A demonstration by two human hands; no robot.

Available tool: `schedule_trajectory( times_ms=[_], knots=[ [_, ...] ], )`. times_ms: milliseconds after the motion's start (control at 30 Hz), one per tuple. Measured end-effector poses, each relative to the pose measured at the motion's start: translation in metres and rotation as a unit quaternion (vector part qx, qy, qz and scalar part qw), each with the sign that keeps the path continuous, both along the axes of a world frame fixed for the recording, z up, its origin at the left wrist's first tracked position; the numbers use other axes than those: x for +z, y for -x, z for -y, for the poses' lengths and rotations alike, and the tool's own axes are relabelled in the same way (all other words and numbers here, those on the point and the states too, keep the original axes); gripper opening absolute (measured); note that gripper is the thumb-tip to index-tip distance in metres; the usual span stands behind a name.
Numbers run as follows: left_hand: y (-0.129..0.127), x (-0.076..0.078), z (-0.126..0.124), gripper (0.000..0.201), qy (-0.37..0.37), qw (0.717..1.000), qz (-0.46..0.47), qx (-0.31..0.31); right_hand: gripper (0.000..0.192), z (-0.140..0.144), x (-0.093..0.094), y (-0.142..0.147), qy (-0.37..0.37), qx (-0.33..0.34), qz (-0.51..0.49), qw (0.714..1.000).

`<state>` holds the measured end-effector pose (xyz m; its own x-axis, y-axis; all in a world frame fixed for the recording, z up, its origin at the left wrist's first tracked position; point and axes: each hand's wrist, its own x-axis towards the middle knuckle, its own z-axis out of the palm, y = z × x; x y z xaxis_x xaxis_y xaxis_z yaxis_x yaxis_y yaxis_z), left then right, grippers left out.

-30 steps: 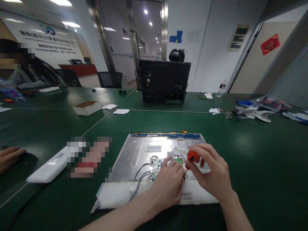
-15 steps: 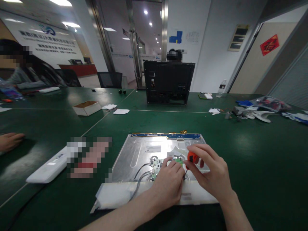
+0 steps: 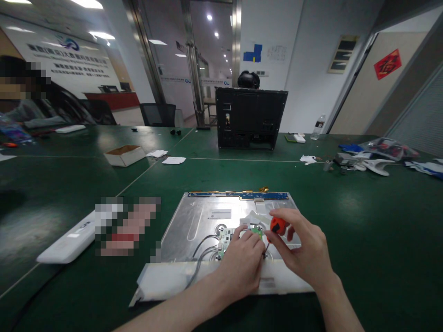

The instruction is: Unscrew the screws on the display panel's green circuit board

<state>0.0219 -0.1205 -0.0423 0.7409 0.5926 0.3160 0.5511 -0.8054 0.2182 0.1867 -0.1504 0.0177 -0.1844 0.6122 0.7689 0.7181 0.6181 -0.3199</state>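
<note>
A silver metal panel (image 3: pixel 207 216) lies flat on the green table, with a blue strip along its far edge and grey cables running to a small circuit board (image 3: pixel 226 237). My left hand (image 3: pixel 242 267) rests on that board, fingers pressed down on it. My right hand (image 3: pixel 304 251) grips a screwdriver with an orange handle (image 3: pixel 277 225), its tip pointing down at the board beside my left fingers. A white frame piece (image 3: pixel 166 279) lies under the panel's near edge.
A white elongated part (image 3: pixel 65 242) lies at the left. Further back are a small cardboard box (image 3: pixel 125 154), paper scraps, a black monitor chassis (image 3: pixel 251 119) with a person behind it, a water bottle (image 3: pixel 319 127), and plastic bags with parts at the right.
The black chassis at the back has slid to the right. Another person's hand at the left table edge has withdrawn out of view. My hands have stayed on the board.
</note>
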Motion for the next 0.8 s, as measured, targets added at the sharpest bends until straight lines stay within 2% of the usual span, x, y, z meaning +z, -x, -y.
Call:
schedule_trajectory(
  times_ms=[167,400,600,800],
  knots=[
    [0.0002,0.0,-0.0004,0.021,0.003,1.0,-0.001,-0.002,0.033,0.0004,-0.0021,0.0008,0.001,-0.022,-0.018,1.0],
    [0.0002,-0.0004,-0.0006,0.021,0.003,1.0,-0.001,-0.004,0.033,0.0002,0.0021,0.0007,0.005,0.018,-0.013,1.0],
    [0.0004,0.0001,-0.0005,0.012,0.003,1.0,-0.006,-0.003,0.035,0.001,0.0026,0.0002,0.009,0.022,-0.009,1.0],
    [0.0002,0.0017,-0.0004,0.019,0.002,1.0,-0.003,0.001,0.032,-0.0011,-0.0007,0.0001,-0.004,0.01,-0.01,1.0]
  ],
)
